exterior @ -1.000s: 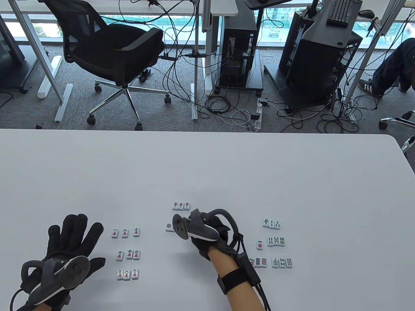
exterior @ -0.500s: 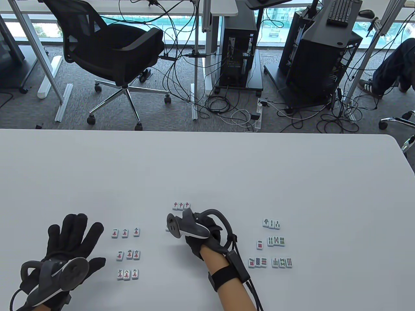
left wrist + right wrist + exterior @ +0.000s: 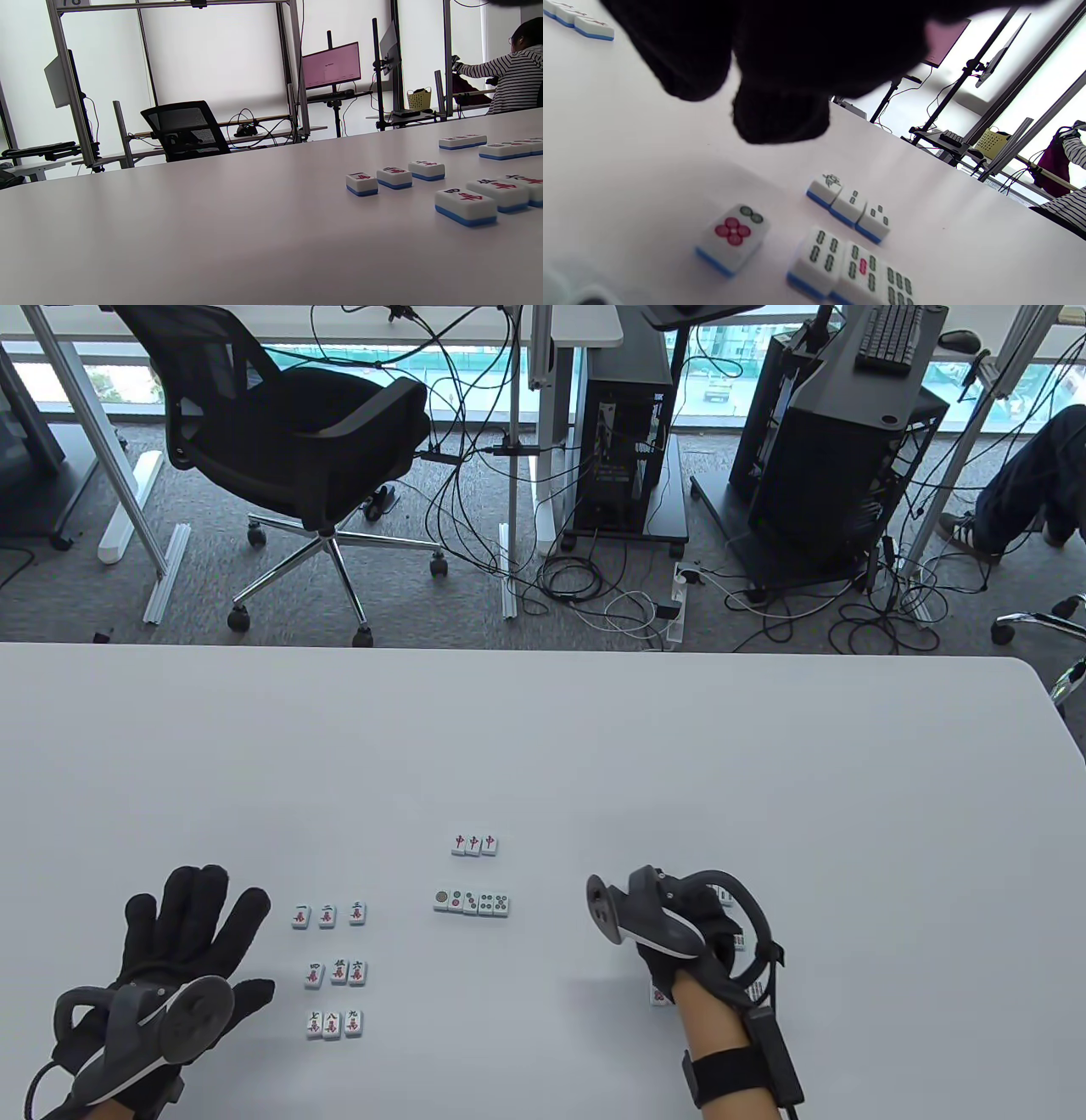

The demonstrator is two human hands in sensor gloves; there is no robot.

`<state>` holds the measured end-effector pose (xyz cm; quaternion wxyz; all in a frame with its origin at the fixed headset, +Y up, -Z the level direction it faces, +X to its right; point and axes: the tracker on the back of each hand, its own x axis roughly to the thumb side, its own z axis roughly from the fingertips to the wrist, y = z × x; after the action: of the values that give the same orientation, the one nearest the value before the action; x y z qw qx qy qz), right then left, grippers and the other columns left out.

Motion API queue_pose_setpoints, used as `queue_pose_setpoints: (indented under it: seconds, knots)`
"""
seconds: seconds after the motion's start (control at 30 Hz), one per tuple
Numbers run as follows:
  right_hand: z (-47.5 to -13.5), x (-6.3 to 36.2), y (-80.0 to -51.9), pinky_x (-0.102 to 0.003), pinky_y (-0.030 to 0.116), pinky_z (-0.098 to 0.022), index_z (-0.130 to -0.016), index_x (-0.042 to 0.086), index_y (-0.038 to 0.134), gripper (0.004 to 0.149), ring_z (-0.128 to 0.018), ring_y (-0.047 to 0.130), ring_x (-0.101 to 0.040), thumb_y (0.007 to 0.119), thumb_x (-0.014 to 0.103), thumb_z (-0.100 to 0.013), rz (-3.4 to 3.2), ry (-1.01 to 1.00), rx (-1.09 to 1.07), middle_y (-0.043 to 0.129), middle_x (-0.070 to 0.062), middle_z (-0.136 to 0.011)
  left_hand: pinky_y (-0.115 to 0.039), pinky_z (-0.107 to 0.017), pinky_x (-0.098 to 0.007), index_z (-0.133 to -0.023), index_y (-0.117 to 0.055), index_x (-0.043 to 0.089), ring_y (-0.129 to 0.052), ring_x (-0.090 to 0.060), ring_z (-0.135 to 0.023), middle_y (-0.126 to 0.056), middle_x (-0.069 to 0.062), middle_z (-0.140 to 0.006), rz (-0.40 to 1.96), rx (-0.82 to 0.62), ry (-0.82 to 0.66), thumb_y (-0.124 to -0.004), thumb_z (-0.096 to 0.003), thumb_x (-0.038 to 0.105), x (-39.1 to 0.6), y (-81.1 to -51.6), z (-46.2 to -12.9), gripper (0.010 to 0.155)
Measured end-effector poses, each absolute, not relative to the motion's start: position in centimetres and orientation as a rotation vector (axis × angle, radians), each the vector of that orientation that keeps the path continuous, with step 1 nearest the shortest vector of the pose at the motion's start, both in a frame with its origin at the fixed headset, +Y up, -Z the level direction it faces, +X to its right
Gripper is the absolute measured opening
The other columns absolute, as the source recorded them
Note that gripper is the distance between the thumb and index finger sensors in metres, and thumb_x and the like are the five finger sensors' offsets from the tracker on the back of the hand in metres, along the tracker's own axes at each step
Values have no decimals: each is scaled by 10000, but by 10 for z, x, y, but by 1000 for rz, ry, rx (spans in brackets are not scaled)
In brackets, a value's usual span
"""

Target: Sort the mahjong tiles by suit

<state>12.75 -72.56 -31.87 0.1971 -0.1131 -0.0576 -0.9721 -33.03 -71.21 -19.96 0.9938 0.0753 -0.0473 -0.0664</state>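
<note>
Small white mahjong tiles lie face up in groups. Character tiles point(image 3: 333, 969) form three rows beside my left hand point(image 3: 199, 925), which lies flat with its fingers spread; the same character tiles point(image 3: 466, 205) show in the left wrist view. Three red-dragon tiles point(image 3: 473, 844) sit above a row of dot tiles point(image 3: 471, 902) at the centre. My right hand point(image 3: 717, 942) hovers over the right-hand group and hides most of it. In the right wrist view its fingertips point(image 3: 780, 118) hang empty above a lone dot tile point(image 3: 732, 237), with bamboo tiles point(image 3: 848, 207) just beyond.
The white table point(image 3: 543, 746) stretches bare toward its far edge. Behind it are an office chair point(image 3: 297, 449), computer towers point(image 3: 628, 458) and floor cables. A seated person's leg point(image 3: 1027, 483) shows at the far right.
My right hand has left the centre row and moved right, over the bamboo and dot group. The row of several dot tiles is now uncovered. The left hand has not moved.
</note>
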Motion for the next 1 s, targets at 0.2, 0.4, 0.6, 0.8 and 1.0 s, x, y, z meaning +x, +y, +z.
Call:
queue_pose_setpoints:
  seconds: [0.2,0.4,0.6,0.8,1.0]
  knots:
    - [-312,144,-731,-235,795,-40,-897,134,743,564,-78,887,-103,837,367,-392,-2779,-281,-325,981,-3,-382,-180,-848,-525,-1060,-197,491,-60,-206,-1162,6,116,-1154,-147,134,-83,-593,-326,756,-330,-715,-201,875]
    - [-316,136,-752,-233,793,-38,-906,133,728,588,-75,881,-97,851,367,-381,-2644,-368,-293,976,3,-376,-181,-848,-523,-1059,-195,491,-61,-207,-1161,8,117,-1153,-154,142,-77,-593,-326,755,-330,-714,-200,875]
    - [-322,135,-766,-232,790,-28,-861,85,761,569,-63,876,-93,861,358,-372,-2653,-388,-269,973,4,-361,-183,-849,-523,-1059,-199,491,-64,-205,-1162,5,118,-1154,-153,138,-79,-593,-328,754,-330,-715,-200,872]
    - [-326,111,-746,-230,793,-34,-848,71,784,577,-69,878,-91,868,377,-367,-2812,-304,-358,974,7,-364,-185,-848,-526,-1063,-207,490,-69,-207,-1164,-1,116,-1158,-159,130,-89,-595,-329,755,-329,-717,-202,872]
    - [-322,41,-732,-237,800,-50,-847,39,771,591,-90,890,-104,864,375,-369,-3008,80,-618,976,-4,-390,-184,-849,-525,-1062,-205,490,-67,-207,-1164,1,117,-1157,-148,145,-91,-595,-328,755,-329,-714,-200,873]
